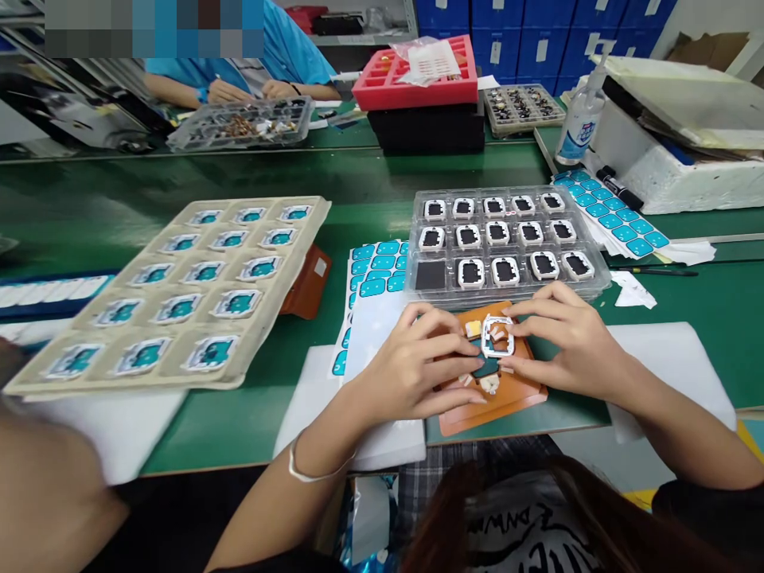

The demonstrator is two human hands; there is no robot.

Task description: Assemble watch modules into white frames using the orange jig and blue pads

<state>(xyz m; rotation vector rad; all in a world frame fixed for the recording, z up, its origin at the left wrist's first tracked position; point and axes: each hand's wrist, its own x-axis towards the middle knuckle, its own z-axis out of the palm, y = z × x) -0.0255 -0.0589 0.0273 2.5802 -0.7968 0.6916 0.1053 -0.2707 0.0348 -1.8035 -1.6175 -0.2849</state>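
Observation:
My right hand (564, 338) grips a small white square frame with rounded corners (512, 344) by its right side, tilted above an orange-brown pad (471, 420). My left hand (418, 362) reaches in from the other side, fingers spread and thumb apart. Its fingertips are close to the frame and a dark teal piece (488, 368); whether they touch the frame I cannot tell. Small white bits (489, 384) and a yellow block (473, 328) lie on the pad. Just behind is a clear tray (597, 274) of similar white frames with black centres; its front-left pocket holds no frame.
A beige tray (251, 306) of white-and-teal parts stands left. Teal sticker sheets (382, 267) lie between the trays, others (621, 215) at right. Behind are a red divided box (387, 94), a pump bottle (578, 127) and a co-worker (292, 48). Another person's arm (48, 485) shows lower left.

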